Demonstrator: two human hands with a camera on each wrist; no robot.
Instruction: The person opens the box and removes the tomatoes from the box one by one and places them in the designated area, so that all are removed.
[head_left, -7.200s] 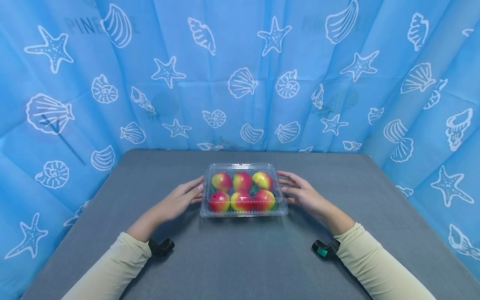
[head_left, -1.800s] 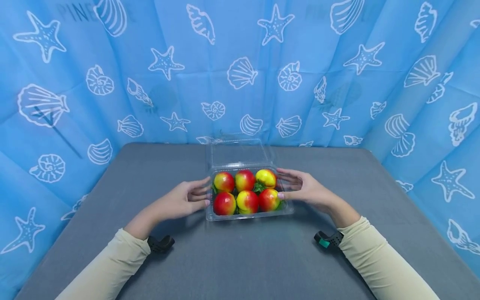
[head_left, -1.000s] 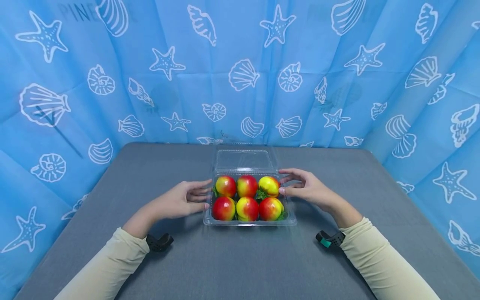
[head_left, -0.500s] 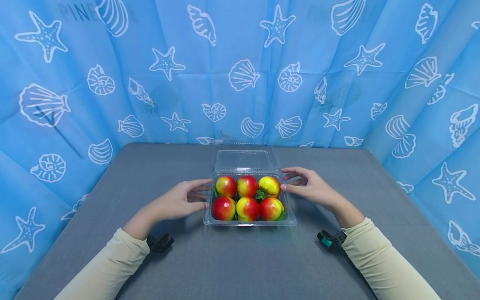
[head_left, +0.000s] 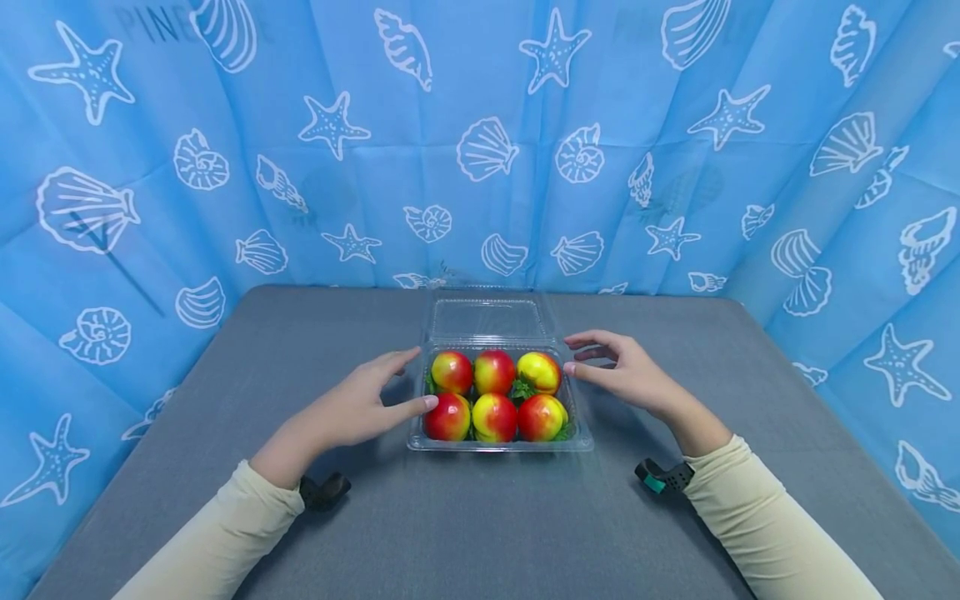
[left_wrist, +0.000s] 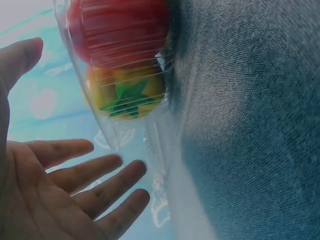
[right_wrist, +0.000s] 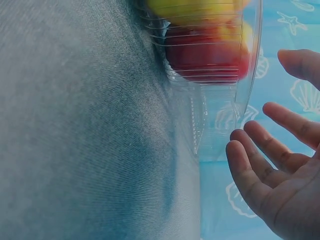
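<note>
Head view: opened clear container (head_left: 500,446) of fruits (head_left: 495,417), toward far edge of surface (head_left: 487,525); left grip (head_left: 358,407) and right grip (head_left: 632,372) loosely spread, empty, alongside; apparently ready for picking, next needing a pinch.

The blue curtain (head_left: 420,179) bears faint letters (head_left: 153,25) — "PINE" — upper left.

The right hand (right_wrist: 285,182), fingers apart and slightly bent, is near a clear ridged plastic container (right_wrist: 253,65) holding red-and-yellow fruits (right_wrist: 205,56) on grey fabric (right_wrist: 95,130); behind hangs blue shell-and-starfish-print cloth (right_wrist: 214,210).
</note>
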